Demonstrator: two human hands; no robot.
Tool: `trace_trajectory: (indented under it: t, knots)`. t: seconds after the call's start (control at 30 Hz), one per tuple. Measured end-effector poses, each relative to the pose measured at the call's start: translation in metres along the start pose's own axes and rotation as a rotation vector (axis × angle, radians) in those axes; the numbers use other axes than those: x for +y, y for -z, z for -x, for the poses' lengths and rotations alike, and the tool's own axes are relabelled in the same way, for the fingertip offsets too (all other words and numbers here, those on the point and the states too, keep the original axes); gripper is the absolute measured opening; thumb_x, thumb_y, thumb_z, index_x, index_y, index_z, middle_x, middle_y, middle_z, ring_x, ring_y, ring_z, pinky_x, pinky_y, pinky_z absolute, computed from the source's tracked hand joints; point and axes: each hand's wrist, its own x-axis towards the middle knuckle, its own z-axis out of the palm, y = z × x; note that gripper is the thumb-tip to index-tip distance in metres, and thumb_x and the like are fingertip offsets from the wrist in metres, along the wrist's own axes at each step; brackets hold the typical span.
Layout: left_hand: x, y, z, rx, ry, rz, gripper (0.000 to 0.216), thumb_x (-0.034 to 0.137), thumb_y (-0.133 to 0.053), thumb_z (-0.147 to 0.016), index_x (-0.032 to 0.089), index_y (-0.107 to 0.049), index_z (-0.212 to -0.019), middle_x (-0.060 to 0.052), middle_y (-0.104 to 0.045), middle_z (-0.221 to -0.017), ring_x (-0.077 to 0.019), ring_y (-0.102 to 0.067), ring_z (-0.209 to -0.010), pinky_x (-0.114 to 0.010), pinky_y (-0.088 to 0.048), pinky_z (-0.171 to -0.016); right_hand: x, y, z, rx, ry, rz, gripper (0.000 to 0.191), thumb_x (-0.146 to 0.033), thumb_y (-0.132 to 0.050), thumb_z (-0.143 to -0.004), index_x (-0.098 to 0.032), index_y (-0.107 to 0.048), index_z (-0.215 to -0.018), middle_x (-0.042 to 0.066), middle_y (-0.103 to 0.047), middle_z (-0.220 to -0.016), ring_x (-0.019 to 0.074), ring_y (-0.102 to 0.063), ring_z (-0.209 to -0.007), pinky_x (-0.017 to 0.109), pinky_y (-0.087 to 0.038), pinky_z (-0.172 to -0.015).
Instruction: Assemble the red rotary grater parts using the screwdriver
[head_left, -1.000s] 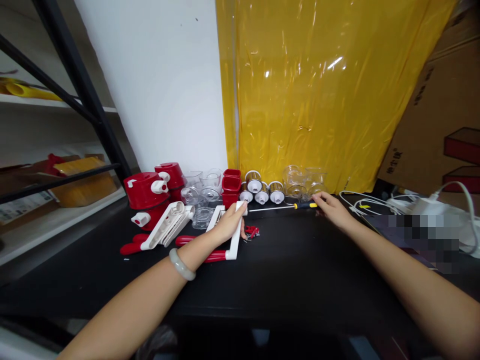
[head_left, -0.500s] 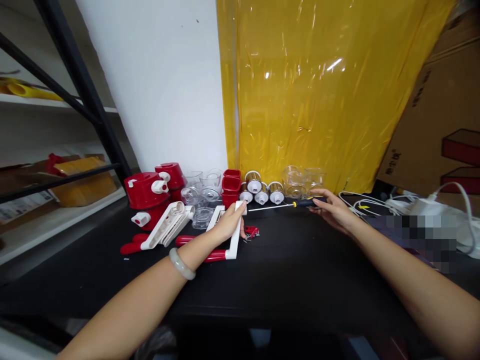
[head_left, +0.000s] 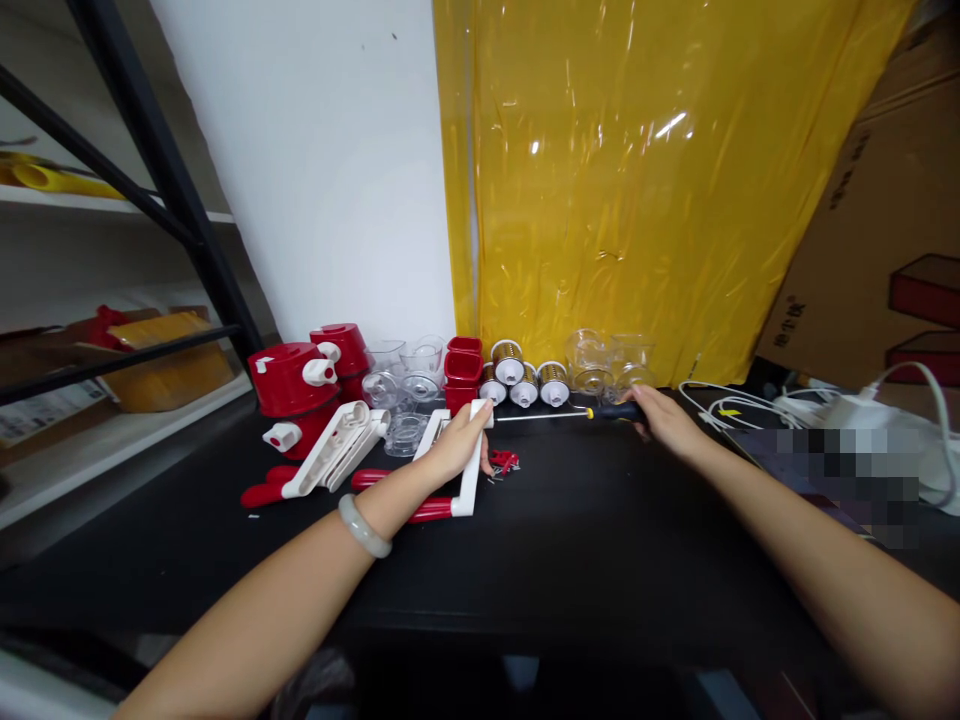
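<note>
My left hand (head_left: 459, 442) is closed around a white crank handle (head_left: 471, 478) with a red grip, holding it up off to the centre of the black table. In my right hand (head_left: 667, 420) is a screwdriver (head_left: 611, 411) with a dark handle and a yellow collar, the fingers wrapped about the handle's end. Its long shaft points left, and the tip meets the upper end of the crank handle. Just right of my left fingers lie small red parts (head_left: 505, 461) and several screws (head_left: 495, 477). Another white crank partly shows behind my left hand.
Red grater housings (head_left: 292, 380) and white crank handles (head_left: 341, 445) stand at left. Clear plastic parts (head_left: 409, 385), red square cups (head_left: 463, 370) and metal grater drums (head_left: 553, 384) line the back. White cables (head_left: 712, 405) lie at right, before a cardboard box (head_left: 847, 260).
My right hand's fingers, looser and more spread before, have closed on the screwdriver's handle. My left hand and the crank handle have stayed in place.
</note>
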Motion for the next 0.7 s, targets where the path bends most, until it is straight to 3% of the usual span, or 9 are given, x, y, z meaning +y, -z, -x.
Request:
trace_trajectory:
  t: [0.13, 0.33, 0.5, 0.7]
  knots:
    - [0.004, -0.001, 0.002, 0.007, 0.015, -0.008, 0.050, 0.071, -0.044, -0.086, 0.022, -0.042, -0.087, 0.007, -0.051, -0.044, -0.0170, -0.058, -0.036, -0.024, -0.040, -0.038, -0.005, 0.000, 0.002, 0.013, 0.016, 0.015, 0.050, -0.073, -0.053, -0.079, -0.023, -0.052, -0.073, -0.004, -0.045, -0.049, 0.0119, -0.043, -0.042, 0.027, -0.032, -0.043]
    - [0.006, -0.002, 0.004, 0.002, 0.014, 0.003, 0.048, 0.070, -0.044, -0.087, 0.022, -0.041, -0.087, 0.007, -0.051, -0.044, -0.0168, -0.057, -0.035, -0.024, -0.041, -0.038, -0.009, -0.003, 0.002, 0.026, 0.077, -0.171, 0.044, -0.066, -0.065, -0.073, -0.024, -0.054, -0.078, -0.005, -0.051, -0.055, 0.0121, -0.047, -0.048, 0.027, -0.041, -0.050]
    - [-0.001, -0.001, 0.000, -0.018, 0.022, 0.032, 0.052, 0.074, -0.045, -0.083, 0.023, -0.038, -0.086, 0.008, -0.051, -0.043, -0.0167, -0.057, -0.035, -0.022, -0.040, -0.037, -0.010, -0.005, 0.003, 0.058, 0.023, -0.365, 0.034, -0.049, -0.075, -0.069, -0.026, -0.061, -0.089, -0.001, -0.062, -0.079, 0.0139, -0.057, -0.064, 0.029, -0.049, -0.059]
    - [-0.005, -0.001, -0.002, -0.041, 0.010, 0.010, 0.049, 0.072, -0.043, -0.086, 0.023, -0.036, -0.086, 0.008, -0.051, -0.043, -0.0157, -0.057, -0.035, -0.020, -0.037, -0.035, -0.018, -0.006, 0.008, -0.006, -0.020, -0.551, 0.029, -0.033, -0.077, -0.063, -0.026, -0.065, -0.089, -0.001, -0.063, -0.084, 0.0142, -0.062, -0.074, 0.028, -0.052, -0.067]
